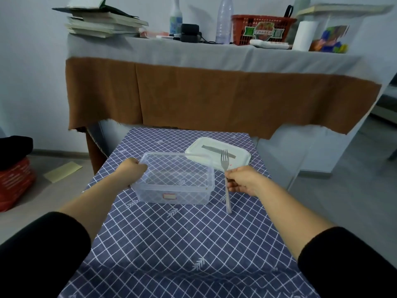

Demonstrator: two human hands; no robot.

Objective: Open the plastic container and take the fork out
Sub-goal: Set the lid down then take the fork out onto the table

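A clear plastic container [175,186] stands open on the blue checked tablecloth, with nothing visible inside it. Its white lid [240,154] lies flat behind it to the right. My left hand [132,169] grips the container's left rim. My right hand [241,179] is just right of the container and pinches a metal fork [226,179] by the middle of its handle. The fork is held upright and outside the container, tines up in front of the lid, its handle end hanging near the cloth.
The small table [171,244] with the checked cloth has open cloth in front of the container. Behind it stands a taller table [214,93] draped in grey and brown, with books, bottles and a red basket [262,29]. A red bag [15,186] sits on the floor at left.
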